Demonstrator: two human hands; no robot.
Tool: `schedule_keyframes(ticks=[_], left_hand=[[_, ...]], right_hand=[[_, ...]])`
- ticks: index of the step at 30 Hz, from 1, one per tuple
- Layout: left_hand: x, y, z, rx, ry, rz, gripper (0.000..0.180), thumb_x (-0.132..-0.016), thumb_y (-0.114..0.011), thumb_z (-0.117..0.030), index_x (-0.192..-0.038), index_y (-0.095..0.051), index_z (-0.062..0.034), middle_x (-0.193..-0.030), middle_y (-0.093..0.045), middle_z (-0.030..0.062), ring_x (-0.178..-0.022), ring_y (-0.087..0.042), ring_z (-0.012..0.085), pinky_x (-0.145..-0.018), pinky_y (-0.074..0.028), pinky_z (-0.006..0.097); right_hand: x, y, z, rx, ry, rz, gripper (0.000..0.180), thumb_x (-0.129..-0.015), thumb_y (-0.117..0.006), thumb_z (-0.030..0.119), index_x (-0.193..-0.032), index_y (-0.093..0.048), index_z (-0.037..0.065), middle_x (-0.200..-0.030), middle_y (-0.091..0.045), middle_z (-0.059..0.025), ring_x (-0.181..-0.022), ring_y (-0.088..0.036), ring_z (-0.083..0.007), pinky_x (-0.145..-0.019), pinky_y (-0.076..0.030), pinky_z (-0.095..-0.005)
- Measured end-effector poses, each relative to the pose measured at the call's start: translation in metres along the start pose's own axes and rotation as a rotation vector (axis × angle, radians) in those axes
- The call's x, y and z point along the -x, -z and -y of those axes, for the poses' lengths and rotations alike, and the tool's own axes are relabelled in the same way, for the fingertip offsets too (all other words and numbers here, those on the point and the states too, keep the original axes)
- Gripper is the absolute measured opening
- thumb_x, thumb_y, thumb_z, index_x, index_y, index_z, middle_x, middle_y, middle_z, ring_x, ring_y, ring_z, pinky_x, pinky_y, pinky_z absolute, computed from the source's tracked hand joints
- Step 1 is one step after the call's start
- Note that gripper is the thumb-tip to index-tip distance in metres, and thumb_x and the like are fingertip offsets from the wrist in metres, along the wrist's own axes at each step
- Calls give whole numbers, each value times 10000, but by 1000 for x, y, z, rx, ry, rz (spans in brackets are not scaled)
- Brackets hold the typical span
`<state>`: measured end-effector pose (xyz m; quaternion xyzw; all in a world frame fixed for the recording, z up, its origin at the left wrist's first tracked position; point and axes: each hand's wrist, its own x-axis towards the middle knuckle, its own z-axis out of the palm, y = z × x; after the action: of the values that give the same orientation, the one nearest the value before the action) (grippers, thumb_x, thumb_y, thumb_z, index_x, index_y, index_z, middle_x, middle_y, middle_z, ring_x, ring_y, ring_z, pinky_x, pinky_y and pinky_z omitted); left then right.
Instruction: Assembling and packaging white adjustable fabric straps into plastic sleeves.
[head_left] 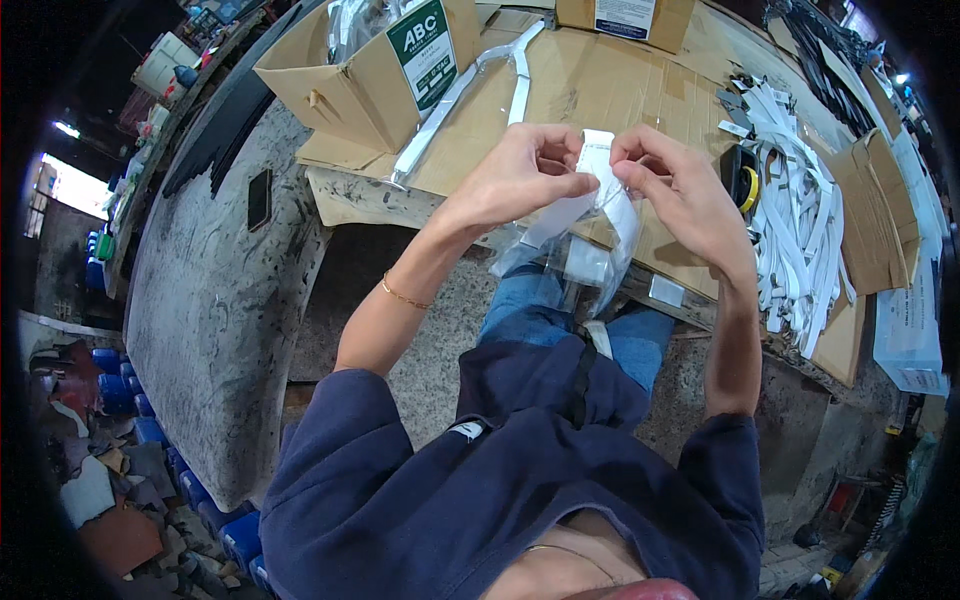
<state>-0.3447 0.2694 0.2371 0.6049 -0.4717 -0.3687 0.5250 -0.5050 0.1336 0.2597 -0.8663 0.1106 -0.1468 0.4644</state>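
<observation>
A white strap [622,215] is held above the near edge of the cardboard-covered tabletop [650,95], its upper end pinched from the left by the left hand [515,178] and from the right by the right hand [692,200]. Clear plastic [585,262] is seen hanging below. To the right, white straps [795,215] are heaped; at far left, an open cardboard box [350,102] is placed.
</observation>
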Motion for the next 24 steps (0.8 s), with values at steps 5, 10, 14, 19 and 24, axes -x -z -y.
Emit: schedule_keyframes(ticks=[5, 10, 14, 19, 24], left_hand=[[-2, -1, 1, 10, -7, 35, 169, -798, -725, -85, -877, -586, -29, -842, -658, 33, -785, -614, 83, -680, -454, 212], [-2, -6, 0, 105, 17, -17, 199, -778, -735, -73, -882, -567, -45, -821, -655, 37, -792, -616, 93, -700, -456, 215], [-4, -4, 3, 74, -35, -4, 217, -774, -732, -63, -922, -575, -41, -815, -655, 43, -767, -614, 95, -697, -454, 213], [-7, 4, -4, 205, 1, 147, 190, -809, -698, -97, -942, -587, -20, -786, -654, 40, -696, -598, 88, -656, -442, 208], [-7, 2, -5, 167, 2, 117, 166, -808, -685, -100, -913, -588, -15, -757, -647, 37, -681, -586, 84, -641, -436, 209]], right_hand=[[3, -14, -7, -102, 80, -159, 138, -899, -594, 111, -977, -601, -2, -806, -619, -65, -745, -571, -132, -702, -474, -276], [7, -13, -12, -159, 100, -165, 124, -880, -626, 84, -968, -613, -2, -815, -622, -39, -782, -575, -103, -717, -473, -255], [8, -13, -14, -190, 78, -158, 122, -877, -636, 71, -980, -619, 7, -823, -607, -25, -785, -560, -82, -709, -466, -235], [12, -12, -17, -278, 61, -180, 150, -882, -635, 69, -1026, -616, 31, -824, -577, -4, -778, -540, -67, -692, -450, -209], [10, -13, -17, -291, 55, -191, 179, -874, -649, 64, -1045, -613, 30, -826, -565, 4, -779, -534, -62, -676, -445, -206]])
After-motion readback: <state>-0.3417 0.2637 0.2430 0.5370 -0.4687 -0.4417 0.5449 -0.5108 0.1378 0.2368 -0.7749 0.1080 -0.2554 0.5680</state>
